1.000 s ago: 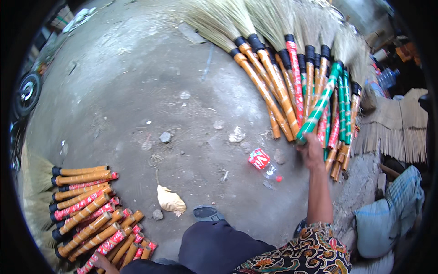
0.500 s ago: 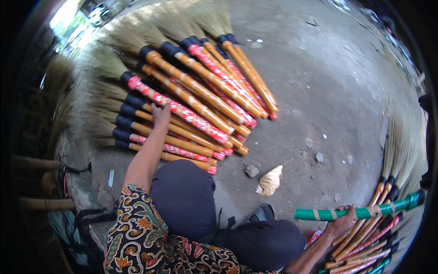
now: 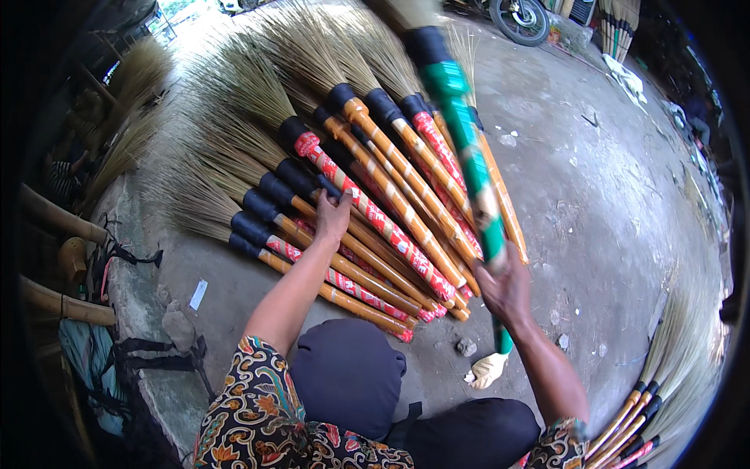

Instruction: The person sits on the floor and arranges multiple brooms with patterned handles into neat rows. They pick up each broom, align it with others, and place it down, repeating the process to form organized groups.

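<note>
My right hand is closed round the green handle of a grass broom, raised in front of me. Its black collar points up and away, and its bristles run off the top edge. My left hand has its fingers closed on the handle of a broom wrapped in red patterned film, within the pile. Several brown-handled brooms lie fanned out around it, bristles away from me, handle ends toward my knees. Part of the pile is hidden behind my left forearm and the green broom.
More brooms lie at the lower right. A dry leaf and a stone are on the concrete ground near my knees. Bamboo poles and dark straps stand at the left. A motorcycle wheel is at the back.
My right hand has brought the green broom from the lower right up to the pile and turned it upright. My left hand stays at the red-wrapped broom. The view has shifted.
</note>
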{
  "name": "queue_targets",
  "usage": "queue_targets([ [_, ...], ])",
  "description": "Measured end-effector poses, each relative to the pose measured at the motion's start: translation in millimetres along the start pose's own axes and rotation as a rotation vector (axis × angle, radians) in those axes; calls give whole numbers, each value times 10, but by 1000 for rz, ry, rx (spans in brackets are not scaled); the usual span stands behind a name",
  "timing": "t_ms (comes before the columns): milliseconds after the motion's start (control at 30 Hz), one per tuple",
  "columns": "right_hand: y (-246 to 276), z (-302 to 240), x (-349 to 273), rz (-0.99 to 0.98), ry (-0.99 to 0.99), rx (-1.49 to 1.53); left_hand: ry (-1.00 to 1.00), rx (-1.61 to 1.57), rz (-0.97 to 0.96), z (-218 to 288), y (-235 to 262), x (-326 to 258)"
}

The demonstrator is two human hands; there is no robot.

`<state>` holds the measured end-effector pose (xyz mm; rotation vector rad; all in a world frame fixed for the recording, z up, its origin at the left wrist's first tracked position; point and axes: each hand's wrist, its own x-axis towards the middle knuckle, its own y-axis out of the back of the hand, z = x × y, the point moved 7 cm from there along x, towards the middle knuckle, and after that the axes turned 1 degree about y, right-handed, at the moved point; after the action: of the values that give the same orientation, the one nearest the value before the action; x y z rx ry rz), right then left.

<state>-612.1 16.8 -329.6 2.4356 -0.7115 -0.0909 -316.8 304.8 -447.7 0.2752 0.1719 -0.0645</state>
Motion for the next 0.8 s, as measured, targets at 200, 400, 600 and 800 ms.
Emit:
queue_targets([
  [200,-1342,-644,969,-160,210,-186,-768,230,305,751,82,-388],
  [400,-1265,-374,754,-460,413,-386,-523,502,67,616,-575,-3],
  [600,830,1462,-261,81,36,-462,-780,533,245,468,-751,100],
  [800,2698,3887,-3565,674,-940,-794,-620,1749,-17,-236,-899,806],
])
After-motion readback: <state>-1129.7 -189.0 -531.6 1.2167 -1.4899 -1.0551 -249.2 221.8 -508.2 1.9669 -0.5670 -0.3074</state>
